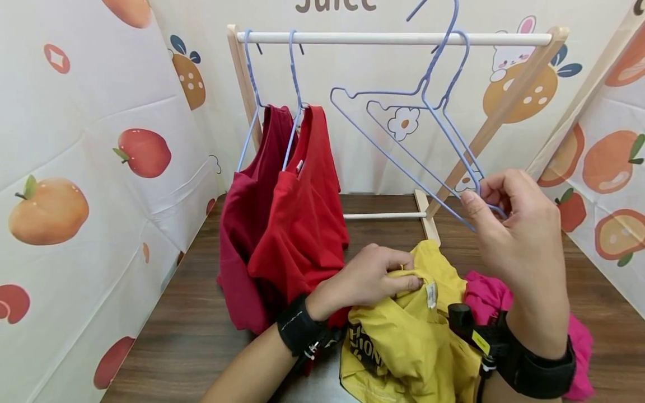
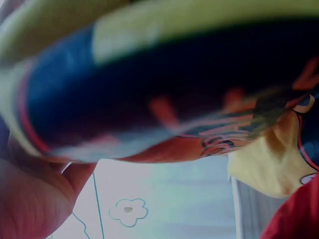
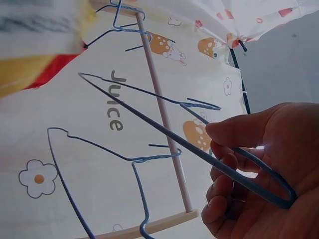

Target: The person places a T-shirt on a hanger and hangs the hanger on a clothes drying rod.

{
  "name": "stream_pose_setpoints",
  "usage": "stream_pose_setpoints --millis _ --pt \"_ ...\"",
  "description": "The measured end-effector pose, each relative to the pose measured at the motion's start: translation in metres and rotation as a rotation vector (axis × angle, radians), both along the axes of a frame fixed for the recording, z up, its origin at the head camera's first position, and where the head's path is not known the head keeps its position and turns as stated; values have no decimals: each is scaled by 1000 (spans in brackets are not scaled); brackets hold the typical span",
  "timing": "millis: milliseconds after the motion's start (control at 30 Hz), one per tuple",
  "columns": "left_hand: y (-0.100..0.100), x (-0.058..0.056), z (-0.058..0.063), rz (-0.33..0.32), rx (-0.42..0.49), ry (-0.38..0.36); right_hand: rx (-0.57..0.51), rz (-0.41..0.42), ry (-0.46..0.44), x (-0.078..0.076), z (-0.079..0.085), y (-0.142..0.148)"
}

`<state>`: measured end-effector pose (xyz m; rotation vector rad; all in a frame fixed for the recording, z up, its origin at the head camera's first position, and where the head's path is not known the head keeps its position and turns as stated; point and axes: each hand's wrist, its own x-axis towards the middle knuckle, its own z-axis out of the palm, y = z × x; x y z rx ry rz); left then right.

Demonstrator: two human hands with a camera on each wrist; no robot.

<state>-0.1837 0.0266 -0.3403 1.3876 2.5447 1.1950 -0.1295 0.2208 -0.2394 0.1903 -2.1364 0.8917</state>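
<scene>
My left hand (image 1: 370,275) pinches a yellow shirt (image 1: 418,341) at its neckline, beside a white label. The shirt lies bunched on the table with a dark lettered print at its left; its cloth fills most of the left wrist view. At the right, my raised right hand (image 1: 524,235) holds a blue wire hanger (image 1: 432,66) by one lower corner. In the right wrist view, thumb and fingers curl round this bare hanger (image 3: 164,130). Behind it, a second bare hanger (image 1: 456,75) hooks over the rail of the clothes rack (image 1: 353,38).
A maroon top (image 1: 234,235) and a red top (image 1: 302,224) hang from blue hangers at the rack's left. Pink cloth (image 1: 486,296) lies on the wooden table (image 1: 166,330), right of the yellow shirt. Fruit-printed sheets (image 1: 101,84) stand around the table.
</scene>
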Motion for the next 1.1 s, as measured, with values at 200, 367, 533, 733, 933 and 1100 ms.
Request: stream_pose_setpoints --millis 200,367,533,733,933,1100 --pt "-15 -7 12 135 275 -14 -19 72 19 3 2 -1" --pt "-29 -11 21 201 285 -20 -22 89 21 4 4 -2" --pt "-42 -9 32 273 275 -40 -18 109 24 5 4 -2" --pt "-59 -9 45 183 269 -204 -9 125 22 7 3 -3" --pt "-71 -10 53 135 253 -268 -17 134 25 7 3 -3" --pt "-75 -12 54 168 371 -75 -14 138 27 7 3 -3"
